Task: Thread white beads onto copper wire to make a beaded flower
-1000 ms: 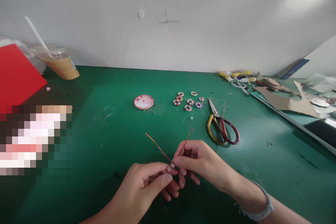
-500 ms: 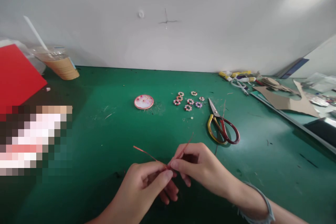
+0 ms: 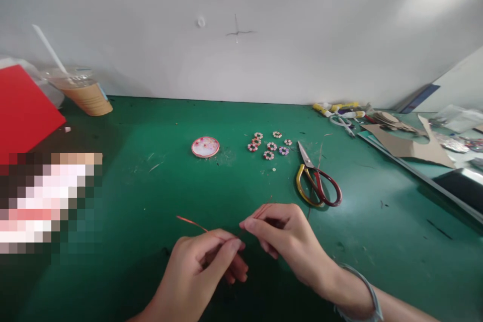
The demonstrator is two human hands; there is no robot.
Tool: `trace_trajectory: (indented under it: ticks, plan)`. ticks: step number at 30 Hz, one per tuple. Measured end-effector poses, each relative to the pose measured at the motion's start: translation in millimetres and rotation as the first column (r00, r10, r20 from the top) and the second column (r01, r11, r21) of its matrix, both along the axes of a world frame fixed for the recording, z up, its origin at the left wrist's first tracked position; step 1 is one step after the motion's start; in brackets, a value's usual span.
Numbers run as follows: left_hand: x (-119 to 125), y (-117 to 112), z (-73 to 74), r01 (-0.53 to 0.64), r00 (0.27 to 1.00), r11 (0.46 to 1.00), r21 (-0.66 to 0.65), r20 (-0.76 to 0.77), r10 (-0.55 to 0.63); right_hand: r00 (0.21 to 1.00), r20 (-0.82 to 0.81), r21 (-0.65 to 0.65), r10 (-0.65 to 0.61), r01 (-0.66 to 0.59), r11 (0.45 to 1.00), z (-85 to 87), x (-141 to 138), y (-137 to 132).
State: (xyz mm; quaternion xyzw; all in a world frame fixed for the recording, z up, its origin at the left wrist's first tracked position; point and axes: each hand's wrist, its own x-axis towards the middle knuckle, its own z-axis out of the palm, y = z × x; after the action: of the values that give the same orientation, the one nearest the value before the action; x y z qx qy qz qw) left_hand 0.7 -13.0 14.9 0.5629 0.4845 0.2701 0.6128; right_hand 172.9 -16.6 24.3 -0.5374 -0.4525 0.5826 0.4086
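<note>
A thin reddish cord (image 3: 191, 222) runs through the pinched thumb and fingers of my left hand (image 3: 211, 256), its loose end sticking out to the upper left. My right hand (image 3: 281, 229) pinches the cord too, a short way to the right, with strands lying along its index finger. A small gap parts the two hands, and what spans it is too fine to make out fully. Beyond them lie several small beaded rings (image 3: 271, 146), a round decorated disc (image 3: 205, 147) with a red rim, and scissors (image 3: 319, 181) with one yellow and one dark red handle.
On the green table (image 3: 158, 191), a plastic cup (image 3: 88, 95) with a straw stands at the back left beside a red sheet (image 3: 26, 110). Glue tubes (image 3: 322, 109), cut cardboard (image 3: 407, 143) and a dark object (image 3: 460, 186) lie to the right. A white wall (image 3: 158, 50) rises behind.
My hands have drawn slightly apart, the left one moving left and the right one up a little, both still pinching the cord. The whole view has shifted slightly.
</note>
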Motion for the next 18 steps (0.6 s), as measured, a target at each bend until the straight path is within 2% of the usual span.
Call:
trace_trajectory:
  ticks: [4, 7, 9, 11, 13, 15, 17, 18]
  plan:
    - [-1.7, -2.7, -3.7, -0.016, 0.999, 0.996, 0.092, -0.030, 0.019, 0.995, -0.084, 0.006, -0.060, 0.060, 0.998, 5.0, 6.2, 3.0]
    - [-1.8, -3.8, -5.9, -0.010, 0.999, 0.995, 0.104, -0.033, 0.013, 0.990, -0.114, 0.009, -0.082, 0.084, 0.996, 9.1, 11.4, 6.5]
    - [-2.6, -4.6, -3.0, 0.037, 0.999, 0.995, 0.097, -0.020, -0.035, 0.990, -0.123, 0.017, -0.070, 0.073, 0.997, 11.4, 16.2, 8.7]
    - [-4.5, -4.4, 3.8, 0.140, 0.989, 0.986, 0.086, 0.031, -0.143, 0.995, -0.102, 0.003, -0.003, 0.003, 1.000, 13.7, 22.8, 10.4]
    - [-6.7, -1.9, 11.4, 0.279, 0.950, 0.957, 0.080, 0.125, -0.287, 0.994, -0.043, -0.030, 0.100, -0.101, 0.994, 16.1, 30.2, 11.5]
    - [-7.6, 3.3, 16.2, 0.471, 0.864, 0.881, -0.053, 0.226, -0.449, 0.982, 0.019, -0.049, 0.190, -0.189, 0.981, 18.7, 36.5, 12.3]
    - [-5.7, 10.2, 17.0, 0.343, 0.901, 0.924, -0.167, 0.336, -0.274, 0.971, 0.050, -0.038, 0.234, -0.232, 0.972, 21.8, 39.5, 13.6]
    - [-3.5, 13.4, 16.6, 0.306, 0.911, 0.935, -0.177, 0.339, -0.234, 0.967, 0.054, -0.030, 0.247, -0.246, 0.969, 23.6, 39.6, 14.6]
